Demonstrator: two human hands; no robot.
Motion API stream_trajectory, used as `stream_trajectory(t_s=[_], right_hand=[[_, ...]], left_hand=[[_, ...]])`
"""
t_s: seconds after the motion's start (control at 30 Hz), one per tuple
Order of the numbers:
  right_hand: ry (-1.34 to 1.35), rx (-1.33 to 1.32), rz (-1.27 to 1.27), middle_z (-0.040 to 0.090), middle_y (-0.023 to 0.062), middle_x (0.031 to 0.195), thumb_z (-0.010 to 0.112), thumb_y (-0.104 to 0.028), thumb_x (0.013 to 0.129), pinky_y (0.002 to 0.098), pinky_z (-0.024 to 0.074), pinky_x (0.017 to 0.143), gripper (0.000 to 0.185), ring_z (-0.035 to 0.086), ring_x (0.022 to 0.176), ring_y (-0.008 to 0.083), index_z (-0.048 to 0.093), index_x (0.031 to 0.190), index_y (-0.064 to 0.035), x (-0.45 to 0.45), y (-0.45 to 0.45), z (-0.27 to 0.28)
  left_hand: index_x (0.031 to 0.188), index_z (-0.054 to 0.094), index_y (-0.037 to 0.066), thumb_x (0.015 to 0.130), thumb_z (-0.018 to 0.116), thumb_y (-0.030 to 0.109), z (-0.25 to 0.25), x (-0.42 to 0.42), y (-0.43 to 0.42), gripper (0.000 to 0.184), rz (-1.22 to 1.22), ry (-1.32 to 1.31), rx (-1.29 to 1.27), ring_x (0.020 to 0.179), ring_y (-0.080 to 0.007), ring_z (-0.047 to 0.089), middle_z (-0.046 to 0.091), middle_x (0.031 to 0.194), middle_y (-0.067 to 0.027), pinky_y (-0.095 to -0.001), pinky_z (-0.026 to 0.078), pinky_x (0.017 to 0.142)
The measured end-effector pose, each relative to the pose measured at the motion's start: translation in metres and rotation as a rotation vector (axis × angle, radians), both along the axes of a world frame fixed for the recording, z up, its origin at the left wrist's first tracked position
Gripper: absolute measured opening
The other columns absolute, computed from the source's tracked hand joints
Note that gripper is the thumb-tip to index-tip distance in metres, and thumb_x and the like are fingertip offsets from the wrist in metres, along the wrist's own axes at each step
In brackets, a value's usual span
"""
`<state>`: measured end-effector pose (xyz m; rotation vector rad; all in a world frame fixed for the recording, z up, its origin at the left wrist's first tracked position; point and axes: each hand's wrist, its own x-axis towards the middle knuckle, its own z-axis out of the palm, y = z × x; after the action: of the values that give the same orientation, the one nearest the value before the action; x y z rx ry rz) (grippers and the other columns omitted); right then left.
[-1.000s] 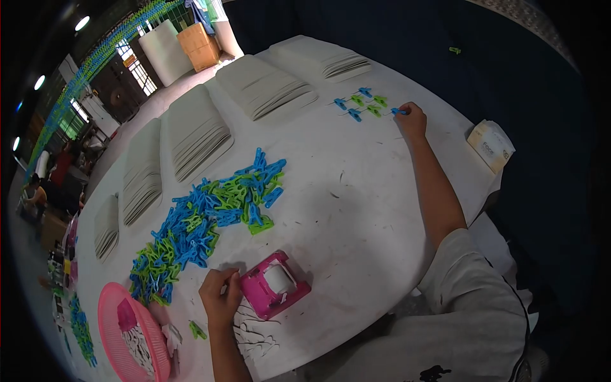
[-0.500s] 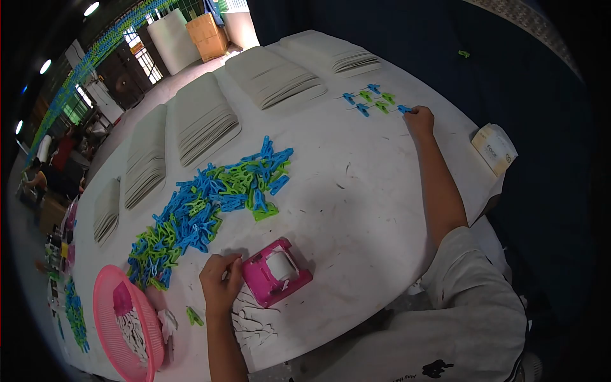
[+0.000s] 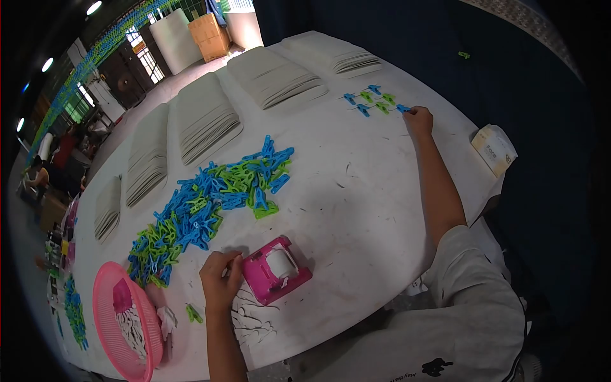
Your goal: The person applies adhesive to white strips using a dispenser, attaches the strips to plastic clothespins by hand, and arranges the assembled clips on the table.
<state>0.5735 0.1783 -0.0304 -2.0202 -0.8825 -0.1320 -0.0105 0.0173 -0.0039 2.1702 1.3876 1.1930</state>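
Note:
At the far right of the table, my right hand (image 3: 419,120) pinches a blue clothespin (image 3: 403,108) at the edge of a small group of blue and green clothespins, such as a green one (image 3: 366,97). Thin strands stick out from several of them. My left hand (image 3: 221,280) is closed, thumb and fingertips together, beside a pink tape dispenser (image 3: 262,278) with a white roll (image 3: 280,263). Whatever is between those fingertips is too small to make out. Thin whitish strips (image 3: 254,323) lie just under the dispenser. Beyond it spreads a big pile of blue and green clothespins (image 3: 207,197).
Stacks of grey-white sheets (image 3: 207,121) line the far side of the table. A pink basket (image 3: 104,325) holding white strips stands at left, near a lone green clothespin (image 3: 194,313). A tissue pack (image 3: 494,150) sits at the right edge. Other people are in the left background.
Almost nothing differs. The view has shifted very slightly; both hands keep their places, the right one still at the blue clothespin.

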Motion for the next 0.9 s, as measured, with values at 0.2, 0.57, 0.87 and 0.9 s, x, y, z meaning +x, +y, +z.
stream_trajectory(t_s=[0.2, 0.57, 0.87, 0.9], right_hand=[[0.014, -0.036, 0.001, 0.072, 0.018, 0.082, 0.076, -0.016, 0.077, 0.039, 0.0545, 0.077, 0.018, 0.07, 0.079, 0.0305, 0.075, 0.085, -0.0001, -0.001, 0.001, 0.001], [0.0, -0.071, -0.011, 0.073, 0.0176, 0.085, 0.076, -0.016, 0.079, 0.0383, 0.0548, 0.079, 0.019, 0.07, 0.082, 0.0304, 0.076, 0.089, -0.0007, -0.007, -0.002, 0.007], [0.0, -0.068, -0.02, 0.073, 0.0179, 0.083, 0.076, -0.017, 0.079, 0.0372, 0.0557, 0.078, 0.02, 0.071, 0.078, 0.0306, 0.076, 0.089, 0.0002, -0.01, -0.004, 0.011], [0.0, -0.068, -0.02, 0.073, 0.0179, 0.083, 0.076, -0.017, 0.079, 0.0372, 0.0557, 0.078, 0.02, 0.071, 0.078, 0.0306, 0.076, 0.089, 0.0002, -0.01, -0.005, 0.011]], left_hand=[[0.089, 0.07, 0.0, 0.082, 0.071, 0.001, 0.001, -0.001, 0.0, 0.007, -0.008, 0.0, -0.003, 0.061, -0.0192, 0.057, 0.059, 0.069, -0.0087, -0.0297, 0.045, 0.058], [0.088, 0.07, 0.0, 0.082, 0.072, 0.001, 0.0, -0.002, 0.0, 0.007, -0.008, -0.006, 0.003, 0.06, -0.0194, 0.056, 0.058, 0.068, -0.0085, -0.0302, 0.044, 0.057], [0.088, 0.07, 0.001, 0.081, 0.072, 0.002, 0.002, -0.001, 0.0, 0.006, -0.016, 0.006, 0.023, 0.06, -0.0199, 0.056, 0.057, 0.066, -0.0084, -0.0307, 0.044, 0.057], [0.088, 0.07, 0.001, 0.081, 0.072, 0.002, 0.003, -0.001, 0.0, 0.006, -0.021, 0.011, 0.028, 0.059, -0.0199, 0.056, 0.057, 0.066, -0.0084, -0.0308, 0.044, 0.057]])
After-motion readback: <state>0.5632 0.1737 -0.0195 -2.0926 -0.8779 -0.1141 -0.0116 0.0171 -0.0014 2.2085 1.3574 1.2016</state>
